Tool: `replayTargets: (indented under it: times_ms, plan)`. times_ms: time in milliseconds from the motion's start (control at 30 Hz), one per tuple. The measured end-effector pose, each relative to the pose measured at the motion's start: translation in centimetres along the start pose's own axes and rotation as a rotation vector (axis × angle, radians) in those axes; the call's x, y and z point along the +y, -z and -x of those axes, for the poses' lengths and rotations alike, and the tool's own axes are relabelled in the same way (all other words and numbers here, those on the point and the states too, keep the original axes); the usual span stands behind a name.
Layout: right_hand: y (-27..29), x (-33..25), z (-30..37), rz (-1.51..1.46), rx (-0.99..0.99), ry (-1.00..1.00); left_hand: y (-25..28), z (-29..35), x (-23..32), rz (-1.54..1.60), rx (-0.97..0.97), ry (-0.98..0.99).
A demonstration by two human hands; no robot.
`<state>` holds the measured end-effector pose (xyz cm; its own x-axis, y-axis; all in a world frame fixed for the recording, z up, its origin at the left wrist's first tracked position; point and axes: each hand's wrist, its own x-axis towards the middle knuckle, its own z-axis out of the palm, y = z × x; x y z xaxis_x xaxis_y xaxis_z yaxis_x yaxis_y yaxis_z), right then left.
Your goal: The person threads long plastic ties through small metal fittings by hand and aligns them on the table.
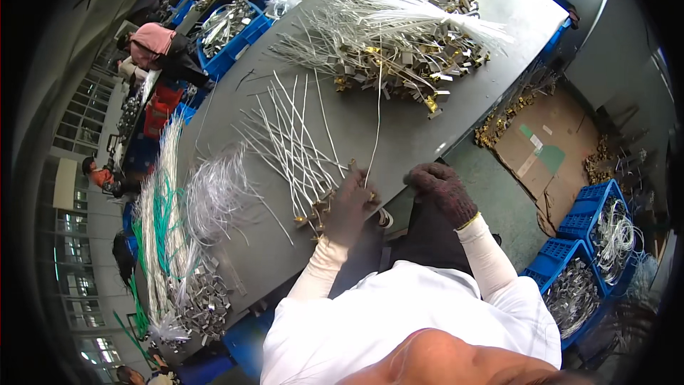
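One small bunch of wires (293, 158) lay on the table (228, 100), seemingly the done bit, at my blurry left hand (348, 207). The big heap (406, 57) looked left to do. Right hand (445, 192): gloved. Couldn't tell if either's fingers were clamped. Then a blue crate (547, 258) of metal pieces (572, 301), another blue crate (586, 207) of white wire (614, 239).

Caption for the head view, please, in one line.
Gloved left hand at wired metal parts on a grey table, gloved right hand by its edge, a larger heap beyond.
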<state>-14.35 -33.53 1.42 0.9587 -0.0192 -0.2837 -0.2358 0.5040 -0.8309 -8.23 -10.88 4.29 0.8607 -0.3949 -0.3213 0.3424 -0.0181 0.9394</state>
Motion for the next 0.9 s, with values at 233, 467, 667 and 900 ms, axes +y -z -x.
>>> replayTargets:
  times_ms: [233,467,667,900]
  plan:
    - [-7.8,4.4,-3.8,0.462,-0.279,0.473,7.9,12.2,-3.8,-0.501,0.049,-0.141]
    - [-7.4,5.8,-12.7,-0.069,-0.202,0.313,13.2,21.2,-6.7,-0.515,0.515,-0.105]
    - [-5.4,-3.4,-13.9,-0.35,-0.073,0.344,15.8,23.4,-8.3,-0.478,0.569,-0.047]
    - [-5.4,-6.3,-12.4,-0.279,0.083,0.367,16.6,21.9,-8.4,-0.499,0.5,-0.084]
